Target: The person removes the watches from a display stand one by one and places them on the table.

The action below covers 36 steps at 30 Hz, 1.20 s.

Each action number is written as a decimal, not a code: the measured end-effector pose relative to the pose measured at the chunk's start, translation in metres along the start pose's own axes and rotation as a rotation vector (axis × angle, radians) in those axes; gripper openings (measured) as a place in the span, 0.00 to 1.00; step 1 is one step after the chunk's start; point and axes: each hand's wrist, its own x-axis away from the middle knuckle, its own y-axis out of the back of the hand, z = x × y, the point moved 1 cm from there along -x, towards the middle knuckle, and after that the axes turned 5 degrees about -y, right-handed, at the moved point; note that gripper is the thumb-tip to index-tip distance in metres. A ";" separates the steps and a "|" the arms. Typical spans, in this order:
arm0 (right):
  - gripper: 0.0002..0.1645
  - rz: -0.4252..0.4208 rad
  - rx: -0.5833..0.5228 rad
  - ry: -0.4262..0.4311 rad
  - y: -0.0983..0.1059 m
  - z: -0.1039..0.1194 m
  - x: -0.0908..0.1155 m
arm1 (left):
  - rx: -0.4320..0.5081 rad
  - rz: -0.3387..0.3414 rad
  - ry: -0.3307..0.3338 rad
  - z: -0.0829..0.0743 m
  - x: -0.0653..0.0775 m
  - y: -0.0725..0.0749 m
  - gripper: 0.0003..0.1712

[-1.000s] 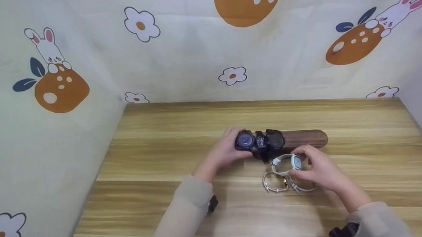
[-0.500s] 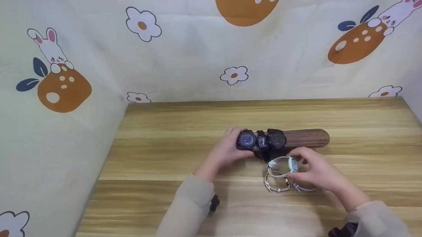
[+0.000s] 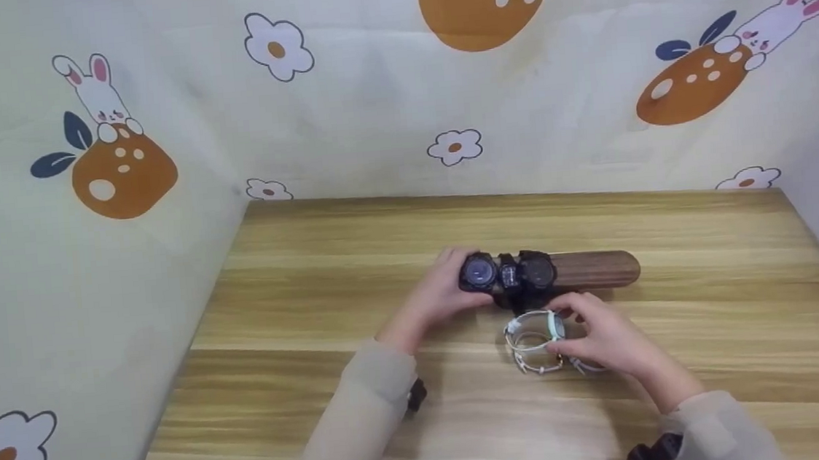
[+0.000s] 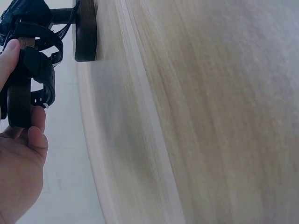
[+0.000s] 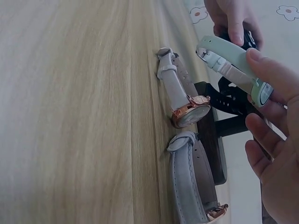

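A dark wooden watch stand (image 3: 598, 271) bears three black watches (image 3: 537, 270) side by side on its left part. My left hand (image 3: 438, 291) grips the stand's left end, its thumb in front and its fingertips under the bar (image 4: 19, 105) in the left wrist view. Between thumb and fingers, my right hand (image 3: 602, 333) pinches a mint-green watch (image 3: 555, 325) by its case, with the strap closed in a loop. In the right wrist view this watch (image 5: 233, 56) hangs above the table, in front of the stand. Below it lie a white-strapped watch with a rose-gold case (image 5: 175, 88) and a second pale-strapped watch (image 5: 184, 179).
The stand's base (image 5: 212, 154) rests on the wood-grain table (image 3: 325, 266), close behind the two lying watches. A patterned cloth (image 3: 363, 102) rises at the back and sides. The right part of the bar bears no watch.
My right hand has moved left and a little towards me with the mint-green watch, which now overlaps the rose-gold-cased watch in the head view. My left hand stays on the stand.
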 end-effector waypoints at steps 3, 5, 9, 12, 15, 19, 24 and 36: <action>0.29 -0.013 0.009 0.037 -0.003 0.000 -0.001 | -0.001 0.003 0.001 0.001 0.000 0.000 0.45; 0.28 -0.026 0.004 0.069 -0.005 -0.001 -0.002 | 0.002 0.002 0.000 0.001 0.000 0.000 0.45; 0.27 -0.041 -0.005 0.108 -0.009 -0.001 -0.003 | 0.014 -0.002 -0.006 0.002 0.000 -0.001 0.44; 0.28 -0.040 0.005 0.106 -0.011 -0.001 -0.004 | 0.020 -0.004 -0.009 0.001 0.000 -0.001 0.44; 0.28 -0.037 0.014 0.098 -0.012 0.000 -0.005 | 0.022 -0.003 -0.010 0.002 0.000 -0.001 0.44; 0.28 -0.027 0.008 0.071 -0.013 0.001 -0.004 | 0.010 -0.003 -0.013 0.002 0.000 0.000 0.44; 0.29 -0.003 -0.005 0.037 -0.015 0.002 -0.004 | 0.005 0.000 -0.014 0.001 0.001 0.000 0.45; 0.30 0.020 -0.030 -0.020 -0.025 0.006 -0.005 | 0.006 -0.002 -0.012 0.001 0.001 0.000 0.44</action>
